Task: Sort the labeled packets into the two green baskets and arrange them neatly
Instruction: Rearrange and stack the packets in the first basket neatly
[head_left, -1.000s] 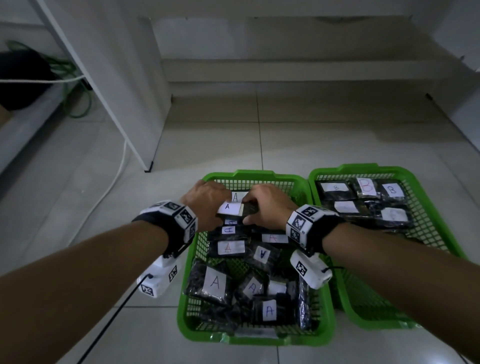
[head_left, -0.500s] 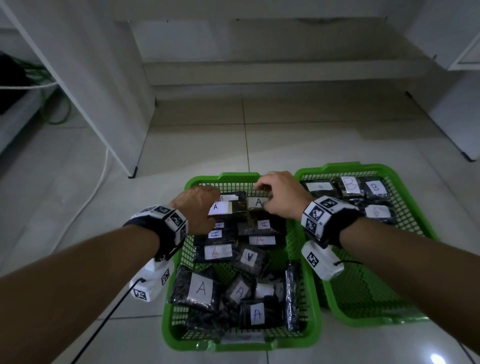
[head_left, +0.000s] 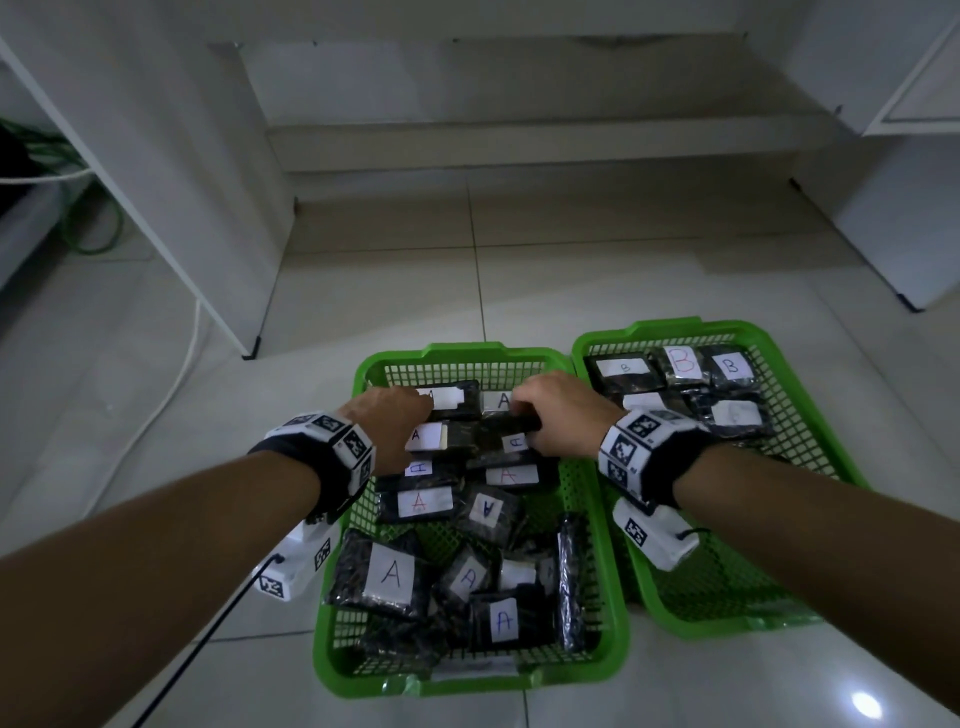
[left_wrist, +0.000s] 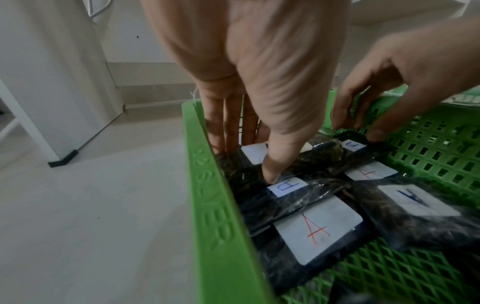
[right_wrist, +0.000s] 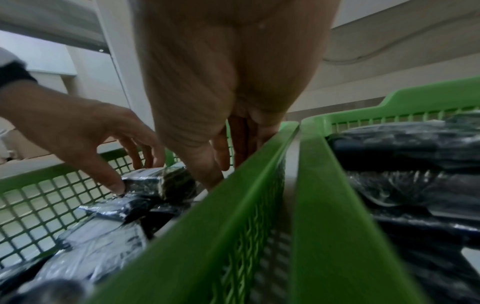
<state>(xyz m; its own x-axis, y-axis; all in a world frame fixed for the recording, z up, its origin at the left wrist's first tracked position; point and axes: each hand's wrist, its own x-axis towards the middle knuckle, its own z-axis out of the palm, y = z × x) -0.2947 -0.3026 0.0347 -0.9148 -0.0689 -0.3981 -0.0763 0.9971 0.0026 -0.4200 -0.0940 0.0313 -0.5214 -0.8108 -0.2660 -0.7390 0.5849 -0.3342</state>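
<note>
Two green baskets stand side by side on the tiled floor. The left basket (head_left: 467, 354) holds several black packets labelled A; the right basket (head_left: 670, 328) holds several labelled B. My left hand (head_left: 421, 410) (left_wrist: 246, 162) is at the left basket's far left corner. Its fingers reach down behind a packet (head_left: 460, 400) and its thumb sits on the near edge. My right hand (head_left: 524, 411) (left_wrist: 361, 131) pinches the neighbouring A packet (head_left: 503, 401) (left_wrist: 353, 145) at the far right of the same basket.
A white furniture leg (head_left: 250, 354) with a black foot and a white cable (head_left: 193, 332) stand to the left of the baskets. A low step (head_left: 519, 140) runs along the back. A white cabinet (head_left: 909, 234) is at the right.
Both hands were together mid-basket on one packet. They have since moved apart and toward the far wall, each now on a packet in the far row.
</note>
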